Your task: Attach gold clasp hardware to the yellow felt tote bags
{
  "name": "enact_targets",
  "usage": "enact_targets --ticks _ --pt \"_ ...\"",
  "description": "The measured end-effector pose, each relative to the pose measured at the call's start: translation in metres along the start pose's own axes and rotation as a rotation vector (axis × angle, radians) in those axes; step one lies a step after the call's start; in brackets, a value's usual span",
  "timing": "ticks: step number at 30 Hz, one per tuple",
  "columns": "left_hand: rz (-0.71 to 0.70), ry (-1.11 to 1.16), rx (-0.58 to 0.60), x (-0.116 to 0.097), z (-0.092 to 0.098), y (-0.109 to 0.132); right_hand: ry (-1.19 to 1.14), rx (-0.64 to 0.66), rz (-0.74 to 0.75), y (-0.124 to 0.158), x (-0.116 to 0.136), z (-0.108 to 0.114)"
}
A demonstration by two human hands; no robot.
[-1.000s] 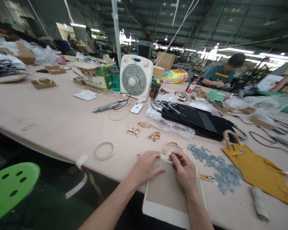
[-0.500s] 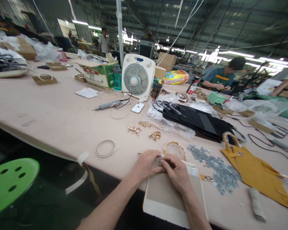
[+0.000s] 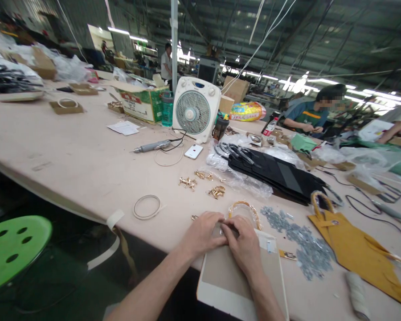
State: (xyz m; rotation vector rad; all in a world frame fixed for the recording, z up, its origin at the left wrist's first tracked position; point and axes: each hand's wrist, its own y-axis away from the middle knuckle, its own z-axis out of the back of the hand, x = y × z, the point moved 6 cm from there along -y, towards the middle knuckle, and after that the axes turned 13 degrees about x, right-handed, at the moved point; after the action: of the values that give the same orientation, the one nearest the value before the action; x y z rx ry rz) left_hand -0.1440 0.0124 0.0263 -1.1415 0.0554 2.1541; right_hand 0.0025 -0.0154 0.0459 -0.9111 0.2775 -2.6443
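Observation:
A beige panel with white edges [image 3: 225,292] lies at the table's front edge, a yellow looped handle [image 3: 243,206] beyond its top. My left hand [image 3: 205,234] and my right hand [image 3: 243,238] meet over the panel's upper left corner, fingertips almost touching. Both have their fingers pinched around the panel's top edge; any small part between them is hidden. A white patch with a small metal piece [image 3: 269,246] shows at the upper right corner. Gold metal pieces [image 3: 217,191] lie in small heaps beyond my hands, and grey metal plates [image 3: 307,247] are spread to the right.
A yellow bag piece [image 3: 361,245] and a thread spool [image 3: 357,294] lie at the right. Further back are black bags [image 3: 277,171], a phone [image 3: 193,151], a fan [image 3: 195,109] and a grey tool [image 3: 152,146]. A tape ring [image 3: 147,207] lies left. Another person [image 3: 307,116] works across the table.
The view has shifted slightly. My hands stay at the panel's top edge, with small changes in the fingers. The person standing in the background appears farther right, closer to the post.

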Motion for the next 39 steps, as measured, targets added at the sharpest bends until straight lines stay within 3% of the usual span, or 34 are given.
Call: enact_targets --ticks 6,10,13,17,19,22,25,27,31,35,39 --pt "0.040 -0.027 0.021 -0.002 0.002 0.003 -0.055 -0.088 0.034 0.003 0.001 0.003" --pt "0.058 -0.075 0.039 -0.005 0.006 0.003 -0.221 -0.364 -0.019 0.026 -0.018 0.036" --pt "0.041 -0.126 0.045 -0.006 0.006 0.003 -0.214 -0.630 -0.171 0.059 -0.056 0.080" --pt "0.006 -0.205 0.026 -0.002 0.003 0.003 -0.053 -0.941 -0.464 0.126 -0.127 0.148" --pt "-0.039 -0.246 0.005 -0.002 0.003 0.001 0.086 -0.991 -0.587 0.162 -0.159 0.177" --pt "-0.143 -0.324 -0.021 -0.011 0.003 -0.002 0.252 -0.849 -0.744 0.205 -0.198 0.201" --pt "-0.287 -0.396 0.000 -0.035 -0.005 -0.004 0.225 -0.645 -0.866 0.231 -0.224 0.203" --pt "-0.375 -0.421 0.074 -0.056 -0.018 -0.008 0.166 -0.586 -0.911 0.239 -0.230 0.201" --pt "-0.411 -0.409 0.239 -0.092 -0.052 -0.029 -0.004 -0.656 -0.923 0.236 -0.225 0.197" --pt "-0.381 -0.405 0.324 -0.105 -0.078 -0.051 -0.524 -0.929 -0.701 0.216 -0.208 0.190" --pt "-0.314 -0.419 0.348 -0.100 -0.091 -0.059 -0.954 -0.846 -0.441 0.159 -0.169 0.169"
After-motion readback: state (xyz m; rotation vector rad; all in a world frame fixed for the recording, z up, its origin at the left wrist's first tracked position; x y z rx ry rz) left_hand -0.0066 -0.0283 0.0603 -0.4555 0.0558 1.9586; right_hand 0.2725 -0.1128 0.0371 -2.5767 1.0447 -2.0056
